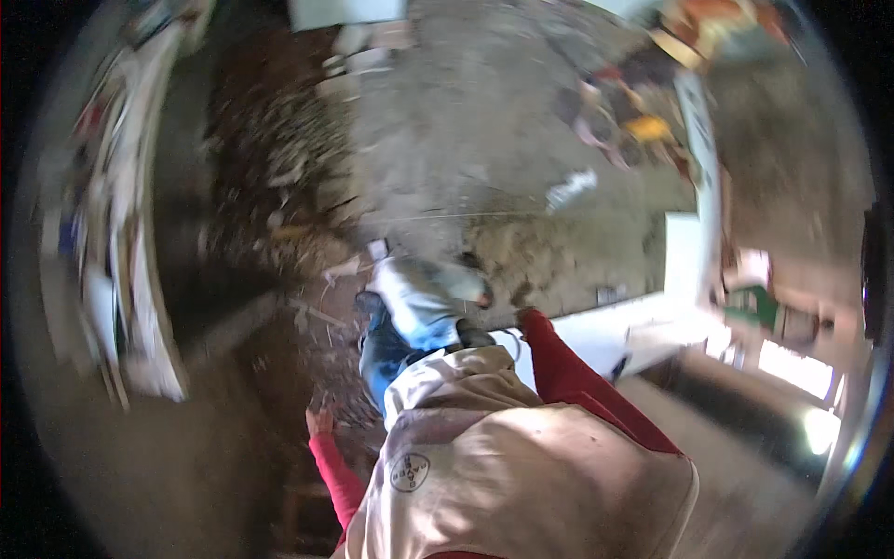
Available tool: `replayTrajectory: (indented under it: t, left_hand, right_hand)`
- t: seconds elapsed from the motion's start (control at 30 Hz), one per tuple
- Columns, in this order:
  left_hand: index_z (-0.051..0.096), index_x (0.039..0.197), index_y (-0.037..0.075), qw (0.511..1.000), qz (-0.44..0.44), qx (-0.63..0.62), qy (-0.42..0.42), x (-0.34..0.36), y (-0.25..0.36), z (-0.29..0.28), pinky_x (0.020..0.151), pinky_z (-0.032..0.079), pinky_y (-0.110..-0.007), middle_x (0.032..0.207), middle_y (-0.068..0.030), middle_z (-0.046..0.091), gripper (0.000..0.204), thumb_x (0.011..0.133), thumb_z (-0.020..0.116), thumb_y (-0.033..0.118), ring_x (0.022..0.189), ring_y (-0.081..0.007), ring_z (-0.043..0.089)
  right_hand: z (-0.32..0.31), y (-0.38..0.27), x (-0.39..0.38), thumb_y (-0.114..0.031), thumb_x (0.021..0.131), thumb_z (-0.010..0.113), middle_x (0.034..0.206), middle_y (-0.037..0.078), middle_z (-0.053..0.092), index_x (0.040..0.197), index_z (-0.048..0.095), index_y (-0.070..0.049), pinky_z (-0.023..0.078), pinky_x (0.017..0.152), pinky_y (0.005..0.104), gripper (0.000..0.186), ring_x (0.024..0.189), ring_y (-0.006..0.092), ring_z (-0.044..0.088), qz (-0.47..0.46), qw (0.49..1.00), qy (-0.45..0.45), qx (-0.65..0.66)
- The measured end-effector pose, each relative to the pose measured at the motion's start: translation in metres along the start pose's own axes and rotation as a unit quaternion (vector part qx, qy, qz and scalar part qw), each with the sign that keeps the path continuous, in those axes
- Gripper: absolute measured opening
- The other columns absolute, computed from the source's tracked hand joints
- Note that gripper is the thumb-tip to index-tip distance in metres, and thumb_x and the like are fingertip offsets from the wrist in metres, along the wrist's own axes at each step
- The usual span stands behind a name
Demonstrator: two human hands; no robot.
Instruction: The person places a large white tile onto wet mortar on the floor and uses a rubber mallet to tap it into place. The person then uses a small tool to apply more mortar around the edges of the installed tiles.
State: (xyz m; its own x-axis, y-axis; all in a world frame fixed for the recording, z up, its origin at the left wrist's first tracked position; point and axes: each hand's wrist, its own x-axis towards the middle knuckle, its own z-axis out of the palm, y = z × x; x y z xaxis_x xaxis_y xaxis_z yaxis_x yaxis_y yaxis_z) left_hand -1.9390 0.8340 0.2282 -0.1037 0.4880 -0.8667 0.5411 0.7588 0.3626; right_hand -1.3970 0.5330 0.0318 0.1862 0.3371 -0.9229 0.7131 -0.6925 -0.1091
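My left hand [319,421] hangs low at my left side over dark, littered ground, its loosely spread fingers slightly blurred, with nothing visible in it. My right hand [522,296] is out by my right leg over a sandy patch, beside a white board [587,335]; its fingers look apart and appear to hold nothing. My jeans [405,289] and dark shoes show below my pale top, with my legs in a stride. A thin pale line crosses the concrete floor [466,112] ahead of my feet.
Long boards [130,233] stand along the left. Rubble [279,140] lies beside the concrete. A heap of coloured items [633,126] and a crumpled pale scrap [570,189] are at front right. A white beam [698,158] runs along the right, near bright openings [792,368].
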Motion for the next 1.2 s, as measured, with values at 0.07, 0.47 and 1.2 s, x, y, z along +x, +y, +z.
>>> replayTrajectory:
  t: [0.07, 0.47, 1.2]
  left_hand:
    - [0.062, 0.114, 0.006, 0.986, 0.142, 0.08, -0.025, 0.069, -0.031, -0.055, 0.052, 0.054, -0.035, 0.097, -0.0106, 0.07, 0.028, 0.094, 0.056, 0.025, 0.07, -0.0208, 0.067]
    - [0.052, 0.129, 0.009, 0.943, 0.062, -0.163, -0.283, 0.308, 0.089, -0.176, 0.061, 0.06, -0.046, 0.111, -0.0122, 0.065, 0.047, 0.095, 0.049, 0.041, 0.084, -0.0308, 0.067]
    - [0.058, 0.124, 0.002, 0.95, 0.124, 0.278, -0.069, 0.622, 0.182, -0.096, 0.088, 0.05, -0.039, 0.115, -0.0164, 0.067, 0.047, 0.09, 0.063, 0.035, 0.106, -0.0296, 0.064]
  right_hand:
    - [0.02, -0.063, 0.0, -0.031, 0.078, 0.072, 0.102, 0.011, 0.067, 0.1, 0.068, -0.012, 0.052, 0.081, 0.0429, 0.029, 0.096, 0.0304, 0.064, -0.015, 0.998, -0.032, 0.047]
    - [0.052, -0.363, 0.081, -0.025, 0.081, 0.059, 0.091, 0.014, 0.071, 0.093, 0.071, -0.007, 0.056, 0.071, 0.0446, 0.025, 0.087, 0.033, 0.069, 0.022, 0.978, -0.035, 0.206]
    - [0.088, -0.617, 0.14, -0.05, 0.085, 0.058, 0.101, 0.019, 0.069, 0.129, 0.053, -0.006, 0.054, 0.069, 0.0471, 0.063, 0.092, 0.0358, 0.068, 0.179, 0.954, 0.006, 0.24]
